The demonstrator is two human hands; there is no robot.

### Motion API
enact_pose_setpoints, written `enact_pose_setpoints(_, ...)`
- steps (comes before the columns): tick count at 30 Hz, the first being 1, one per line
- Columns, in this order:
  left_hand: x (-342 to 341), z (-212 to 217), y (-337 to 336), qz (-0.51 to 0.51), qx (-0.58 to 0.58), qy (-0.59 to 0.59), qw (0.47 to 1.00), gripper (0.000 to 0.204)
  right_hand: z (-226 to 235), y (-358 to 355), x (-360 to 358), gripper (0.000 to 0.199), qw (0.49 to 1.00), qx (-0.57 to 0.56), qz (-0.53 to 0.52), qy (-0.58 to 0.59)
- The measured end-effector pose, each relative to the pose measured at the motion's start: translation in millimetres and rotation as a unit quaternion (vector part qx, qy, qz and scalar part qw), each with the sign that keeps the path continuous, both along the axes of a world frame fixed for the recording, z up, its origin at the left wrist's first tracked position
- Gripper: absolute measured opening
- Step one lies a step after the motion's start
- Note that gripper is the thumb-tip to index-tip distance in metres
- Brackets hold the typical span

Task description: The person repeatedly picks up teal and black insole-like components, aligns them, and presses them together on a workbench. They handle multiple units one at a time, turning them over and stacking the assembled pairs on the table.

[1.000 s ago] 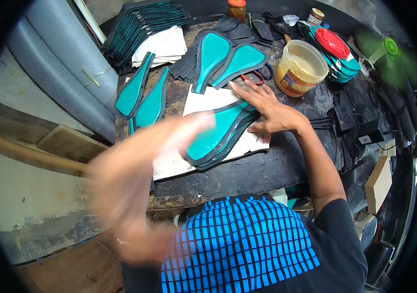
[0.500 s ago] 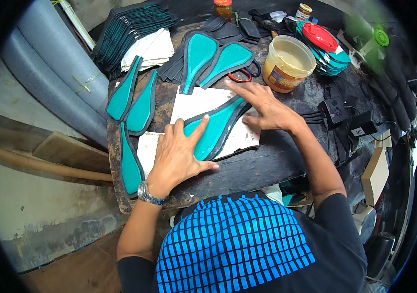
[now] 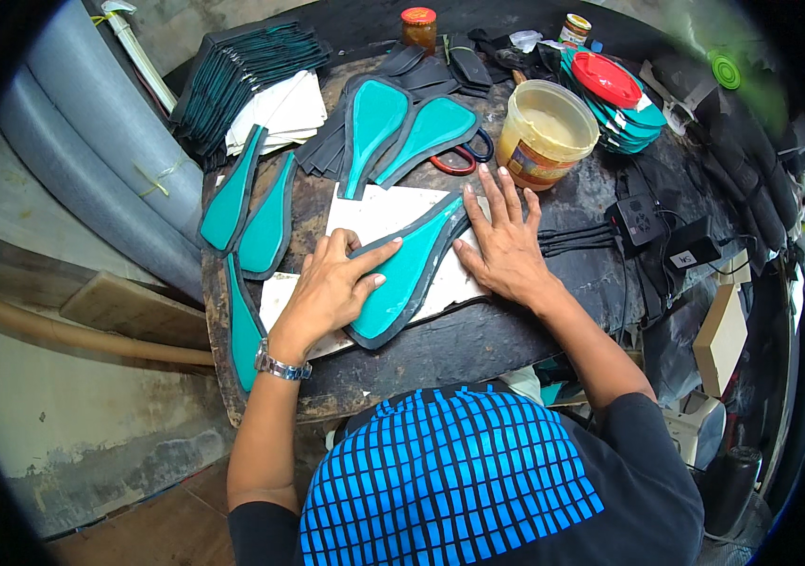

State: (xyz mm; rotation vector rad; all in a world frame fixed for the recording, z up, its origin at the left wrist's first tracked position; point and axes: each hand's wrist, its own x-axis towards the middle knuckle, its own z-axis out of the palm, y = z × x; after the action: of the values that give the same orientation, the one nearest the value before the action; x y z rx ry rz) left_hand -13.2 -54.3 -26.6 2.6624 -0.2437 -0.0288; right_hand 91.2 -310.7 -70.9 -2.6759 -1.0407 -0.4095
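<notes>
Two hands bear on one piece, head view: a long teal panel with dark edging (image 3: 409, 274) lies on a white sheet (image 3: 374, 215) on the desk (image 3: 478, 335), long axis slanting from its wide rounded end near the body up and right to its narrow tip. Left hand (image 3: 331, 291) sits over the panel's left edge near the wide end; fingers (image 3: 372, 255) loosely curled, forefinger stretched flat across the teal face, pressing, nothing pinched. Right hand (image 3: 506, 247) lies flat just right of the panel beside the narrow tip, fingers (image 3: 487, 193) spread and pointing away from the body, thumb touching the dark edge; palm on sheet and desk. Left hand is the one more fully on the panel. Beyond the right fingers: a yellowish tub (image 3: 545, 134) and red-handled scissors (image 3: 459, 160). Left of the left fingers: more teal panels (image 3: 249, 219).
</notes>
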Motion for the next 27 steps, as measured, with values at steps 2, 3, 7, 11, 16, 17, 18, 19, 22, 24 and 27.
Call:
enact_pose_setpoints(2, 0.2, -0.4, 1.5, 0.006, -0.011, 0.007, 1.000, 0.047, 4.4, 3.2, -9.5, 0.068, 0.999, -0.031, -0.028, -0.023)
enact_pose_setpoints(3, 0.4, -0.3, 1.9, 0.008, -0.015, 0.010, 1.000, 0.046, 6.0, 4.5, -17.3, 0.069, 0.998, -0.051, -0.024, -0.040)
enact_pose_setpoints(7, 3.1, 1.2, 2.3, 0.006, -0.036, 0.025, 0.999, 0.046, 6.9, 3.4, -34.4, 0.065, 0.996, -0.038, 0.051, 0.058)
enact_pose_setpoints(11, 5.2, 2.5, 2.7, 0.000, -0.054, 0.019, 0.998, 0.050, 3.3, -4.8, -7.3, 0.062, 0.999, -0.011, -0.016, -0.025)
enact_pose_setpoints(16, 7.0, 1.1, 5.2, 0.002, -0.065, 0.039, 0.997, 0.049, 3.8, -7.4, 19.5, 0.059, 0.999, -0.042, 0.031, -0.016)
enact_pose_setpoints(17, 7.4, 0.3, 5.9, -0.001, -0.061, 0.036, 0.998, 0.049, 4.8, -8.2, 21.5, 0.058, 0.998, -0.045, 0.045, -0.013)
enact_pose_setpoints(18, 7.9, -0.4, 6.5, -0.003, -0.059, 0.036, 0.998, 0.048, 5.6, -8.5, 21.9, 0.057, 0.997, -0.042, 0.059, -0.020)
enact_pose_setpoints(19, 7.7, -0.9, 7.1, -0.004, -0.059, 0.039, 0.997, 0.047, 6.2, -9.3, 21.7, 0.057, 0.996, -0.050, 0.063, 0.023)
enact_pose_setpoints(22, 8.2, -2.0, 8.3, 0.002, -0.067, 0.042, 0.997, 0.047, 5.9, -9.8, 12.6, 0.056, 0.992, -0.058, 0.075, 0.086)
enact_pose_setpoints(24, 8.9, -2.0, 8.5, 0.001, -0.066, 0.037, 0.997, 0.048, 4.3, -8.5, -1.7, 0.060, 0.992, -0.073, 0.079, 0.063)
enact_pose_setpoints(27, 9.9, -1.2, 8.4, 0.006, -0.064, 0.047, 0.997, 0.049, 5.4, -6.2, -34.1, 0.067, 0.992, -0.081, 0.091, 0.032)
